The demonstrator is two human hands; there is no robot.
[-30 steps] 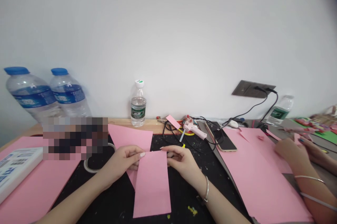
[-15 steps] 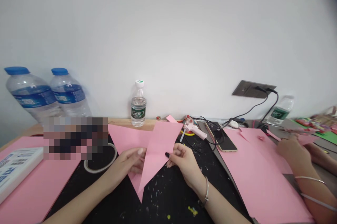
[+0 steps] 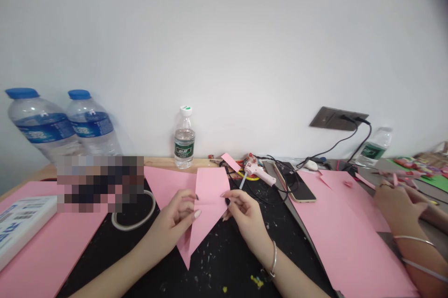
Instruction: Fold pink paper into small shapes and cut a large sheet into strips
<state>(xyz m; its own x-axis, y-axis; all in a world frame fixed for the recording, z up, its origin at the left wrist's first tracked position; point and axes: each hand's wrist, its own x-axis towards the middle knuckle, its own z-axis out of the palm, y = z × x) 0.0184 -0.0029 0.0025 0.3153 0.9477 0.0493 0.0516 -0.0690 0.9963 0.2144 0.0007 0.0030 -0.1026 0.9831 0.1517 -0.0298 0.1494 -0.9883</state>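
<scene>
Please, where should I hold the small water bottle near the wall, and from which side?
Hold the labelled middle of the small water bottle from the front, reaching over the pink paper: it stands upright, and its body is narrow, while the cap is small.

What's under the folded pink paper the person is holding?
The folded pink paper lies over a black speckled mat, which shows around its point. The part of the mat directly beneath the paper is covered, so nothing there can be seen.
</scene>
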